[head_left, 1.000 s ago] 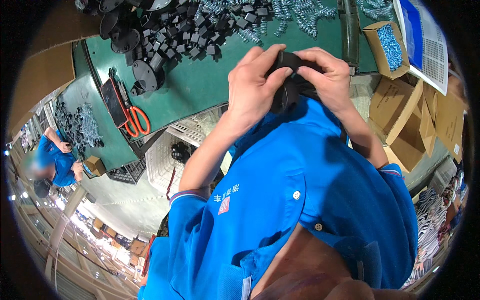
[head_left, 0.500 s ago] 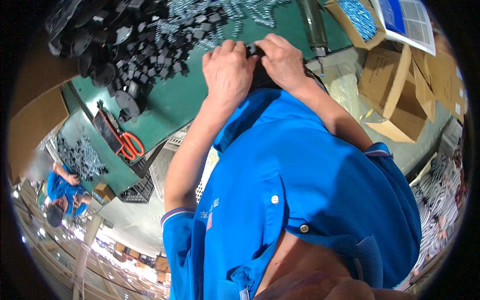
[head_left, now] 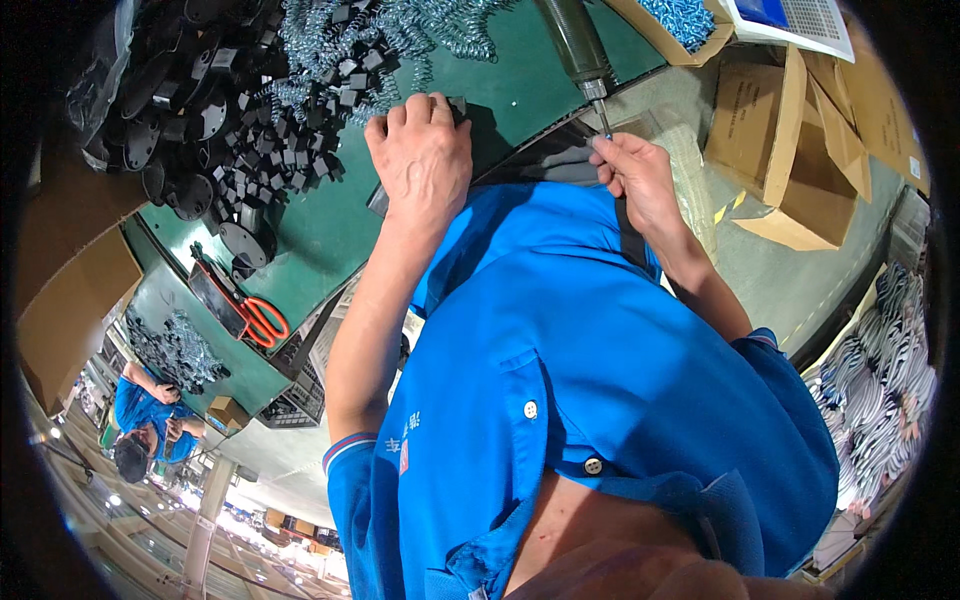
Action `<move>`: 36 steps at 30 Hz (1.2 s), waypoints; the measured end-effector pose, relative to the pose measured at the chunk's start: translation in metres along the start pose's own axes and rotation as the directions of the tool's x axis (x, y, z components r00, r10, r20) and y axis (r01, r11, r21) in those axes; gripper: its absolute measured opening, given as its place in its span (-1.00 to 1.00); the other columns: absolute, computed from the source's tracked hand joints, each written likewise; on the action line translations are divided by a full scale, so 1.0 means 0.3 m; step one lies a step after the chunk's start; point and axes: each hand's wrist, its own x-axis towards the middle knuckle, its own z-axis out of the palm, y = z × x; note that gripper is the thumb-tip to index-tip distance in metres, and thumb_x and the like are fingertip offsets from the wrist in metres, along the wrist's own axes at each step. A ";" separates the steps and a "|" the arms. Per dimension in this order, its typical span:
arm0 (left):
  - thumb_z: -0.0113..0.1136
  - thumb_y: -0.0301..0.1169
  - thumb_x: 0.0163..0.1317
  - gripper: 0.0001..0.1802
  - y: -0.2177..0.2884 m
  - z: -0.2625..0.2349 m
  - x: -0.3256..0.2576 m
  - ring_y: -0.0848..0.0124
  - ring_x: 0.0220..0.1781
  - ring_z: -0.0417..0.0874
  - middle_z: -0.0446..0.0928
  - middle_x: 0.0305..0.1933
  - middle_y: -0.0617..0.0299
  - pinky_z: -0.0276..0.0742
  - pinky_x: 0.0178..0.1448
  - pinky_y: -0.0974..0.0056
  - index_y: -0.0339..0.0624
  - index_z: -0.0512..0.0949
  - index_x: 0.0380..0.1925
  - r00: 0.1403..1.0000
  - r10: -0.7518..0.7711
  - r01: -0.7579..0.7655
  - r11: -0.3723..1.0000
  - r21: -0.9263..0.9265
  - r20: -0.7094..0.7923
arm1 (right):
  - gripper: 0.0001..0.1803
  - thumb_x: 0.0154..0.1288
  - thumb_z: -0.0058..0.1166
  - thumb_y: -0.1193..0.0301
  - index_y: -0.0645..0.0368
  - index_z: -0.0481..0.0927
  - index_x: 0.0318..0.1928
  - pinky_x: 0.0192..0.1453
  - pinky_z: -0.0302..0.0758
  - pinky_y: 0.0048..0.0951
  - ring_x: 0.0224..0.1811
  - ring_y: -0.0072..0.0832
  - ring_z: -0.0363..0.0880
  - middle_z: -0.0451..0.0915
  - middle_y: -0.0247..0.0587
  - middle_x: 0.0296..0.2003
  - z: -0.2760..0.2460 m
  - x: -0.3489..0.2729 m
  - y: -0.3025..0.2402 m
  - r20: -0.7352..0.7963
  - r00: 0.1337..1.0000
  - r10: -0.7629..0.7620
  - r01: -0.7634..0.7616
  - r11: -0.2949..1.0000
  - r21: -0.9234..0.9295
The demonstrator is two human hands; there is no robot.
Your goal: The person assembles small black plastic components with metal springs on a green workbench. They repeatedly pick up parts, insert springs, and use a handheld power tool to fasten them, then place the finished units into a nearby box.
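My left hand (head_left: 422, 160) is closed with curled fingers over a black part at the green table's near edge, mostly hidden beneath the hand. Farther right, my right hand (head_left: 638, 180) has thumb and forefinger pinched together at the bit tip of a power screwdriver (head_left: 575, 45). Whatever sits between those fingertips is too small to make out. The screwdriver has a dark green cylindrical body and points down toward me. Left of my left hand lies a heap of small black blocks (head_left: 290, 165), with a pile of silvery coil springs (head_left: 345, 40) beyond it.
Red-handled scissors (head_left: 262, 320) lie on the green table (head_left: 335, 225) at left, near black round-based parts (head_left: 245, 243). A carton of blue screws (head_left: 685, 25) stands at far right, above open cardboard boxes (head_left: 760, 140). Another person (head_left: 150, 410) works at lower left.
My hands were together on the black part. The right hand has let go and moved right to the screwdriver's tip; the left has shifted slightly left, still on the part.
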 end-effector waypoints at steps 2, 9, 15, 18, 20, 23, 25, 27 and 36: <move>0.34 -0.22 0.09 -0.61 0.000 0.002 -0.002 0.20 -0.09 0.57 0.53 -0.22 0.16 0.33 0.11 0.06 -0.22 0.62 -0.14 1.000 -0.005 0.005 1.000 -0.007 -0.002 | -0.80 0.26 0.32 0.35 0.23 0.68 -0.38 -0.59 0.23 -0.69 -0.60 -0.74 0.42 0.63 -0.35 -0.49 -0.006 0.011 0.020 0.003 1.000 -0.021 0.021 1.000 0.016; 0.31 -0.21 0.16 -0.61 0.000 -0.010 -0.001 0.16 -0.08 0.60 0.57 -0.20 0.13 0.39 0.09 0.06 -0.22 0.61 -0.09 1.000 -0.022 0.022 0.999 -0.024 0.016 | -0.82 0.25 0.30 0.39 0.28 0.70 -0.36 -0.53 0.31 -0.63 -0.58 -0.73 0.42 0.61 -0.36 -0.55 -0.051 0.014 -0.018 0.039 0.986 -0.160 0.162 0.899 -0.407; 0.31 -0.21 0.17 -0.61 0.001 -0.014 -0.003 0.16 -0.09 0.60 0.56 -0.21 0.12 0.39 0.09 0.07 -0.21 0.59 -0.09 1.000 -0.023 0.023 0.999 -0.030 0.019 | -0.83 0.25 0.29 0.39 0.27 0.70 -0.37 -0.51 0.33 -0.62 -0.57 -0.71 0.44 0.61 -0.36 -0.57 -0.074 0.036 -0.025 0.076 0.986 -0.146 0.165 0.871 -0.464; 0.31 -0.21 0.16 -0.61 0.001 -0.014 -0.003 0.16 -0.09 0.60 0.56 -0.21 0.12 0.39 0.09 0.07 -0.21 0.59 -0.09 1.000 -0.023 0.024 0.999 -0.034 0.019 | -0.81 0.22 0.30 0.40 0.29 0.68 -0.41 -0.49 0.34 -0.56 -0.57 -0.68 0.45 0.60 -0.34 -0.60 -0.073 0.040 -0.046 0.081 0.984 -0.160 0.178 0.839 -0.514; 0.31 -0.21 0.16 -0.62 0.000 -0.012 -0.004 0.16 -0.09 0.60 0.56 -0.21 0.12 0.39 0.09 0.07 -0.21 0.59 -0.09 1.000 -0.022 0.022 0.999 -0.036 0.010 | -0.79 0.20 0.30 0.38 0.29 0.67 -0.45 -0.48 0.35 -0.50 -0.58 -0.65 0.45 0.58 -0.32 -0.63 -0.067 0.043 -0.066 0.103 0.974 -0.203 0.225 0.783 -0.580; 0.31 -0.21 0.16 -0.62 -0.001 -0.006 -0.007 0.15 -0.09 0.60 0.56 -0.20 0.12 0.38 0.09 0.07 -0.21 0.59 -0.10 1.000 -0.022 0.022 0.999 -0.034 -0.002 | -0.75 0.17 0.31 0.35 0.29 0.64 -0.51 -0.46 0.34 -0.41 -0.60 -0.60 0.43 0.54 -0.29 -0.66 -0.064 0.053 -0.092 0.151 0.978 -0.141 0.207 0.689 -0.695; 0.31 -0.22 0.15 -0.61 -0.001 -0.003 -0.007 0.15 -0.09 0.59 0.56 -0.20 0.12 0.38 0.09 0.06 -0.21 0.59 -0.09 1.000 -0.023 0.023 0.999 -0.030 -0.008 | -0.73 0.16 0.30 0.33 0.27 0.63 -0.53 -0.46 0.33 -0.40 -0.60 -0.60 0.43 0.53 -0.28 -0.67 -0.072 0.062 -0.090 0.185 0.976 -0.114 0.215 0.620 -0.755; 0.31 -0.21 0.15 -0.60 -0.001 -0.004 -0.007 0.15 -0.09 0.59 0.56 -0.19 0.12 0.38 0.09 0.06 -0.22 0.59 -0.08 1.000 -0.023 0.023 0.999 -0.034 -0.005 | -0.73 0.15 0.30 0.32 0.26 0.62 -0.53 -0.47 0.32 -0.39 -0.60 -0.59 0.42 0.52 -0.28 -0.67 -0.069 0.065 -0.090 0.185 0.978 -0.096 0.205 0.612 -0.764; 0.31 -0.21 0.15 -0.61 -0.003 0.000 -0.008 0.15 -0.10 0.59 0.55 -0.22 0.12 0.38 0.07 0.07 -0.22 0.59 -0.11 1.000 -0.019 0.018 0.999 -0.045 -0.023 | -0.73 0.15 0.28 0.32 0.28 0.62 -0.52 -0.44 0.33 -0.39 -0.59 -0.55 0.44 0.54 -0.25 -0.66 -0.062 0.056 -0.105 0.147 0.985 -0.087 0.169 0.623 -0.764</move>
